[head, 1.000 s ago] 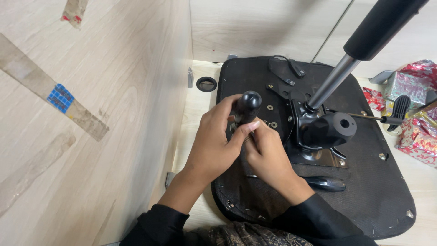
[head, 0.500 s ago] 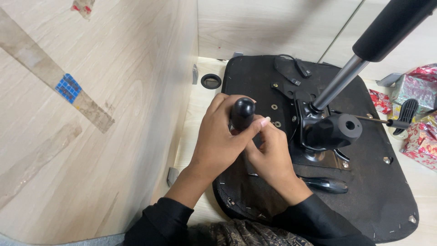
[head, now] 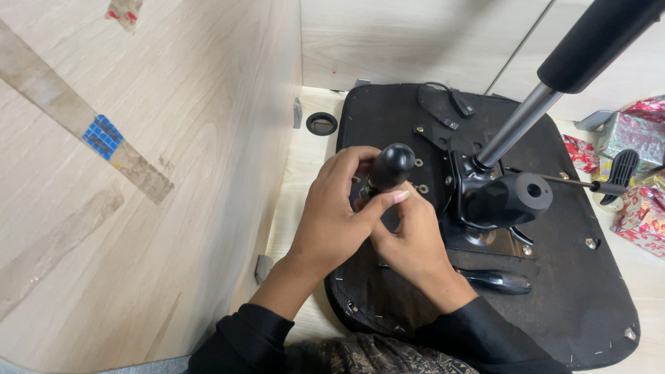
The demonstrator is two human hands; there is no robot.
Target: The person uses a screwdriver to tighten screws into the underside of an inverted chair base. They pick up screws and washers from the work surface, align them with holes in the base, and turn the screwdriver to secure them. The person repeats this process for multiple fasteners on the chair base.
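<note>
Between my two hands, over the upturned black chair seat base (head: 388, 125) lying on the desk (head: 305, 173), stands the black-handled tool (head: 392, 166) I am working with. My left hand (head: 336, 221) is curled loosely round its shaft, thumb stretched across the front just under the rounded knob, and my right hand (head: 409, 232) is closed below it with the fingers tucked in where the tip meets the seat; what they pinch there I cannot tell. The handle looks like hard smooth plastic, light and stiff, likely a little slick, so the fat bulb at the top seems the best place to grip. Its long axis runs nearly upright, leaning slightly up and to the right, knob up and working end down. Just right of my fingers sits the chair's metal mechanism (head: 502, 201) with its gas cylinder (head: 516, 125) slanting away, and a lever (head: 495, 279) lies beside my right wrist.
</note>
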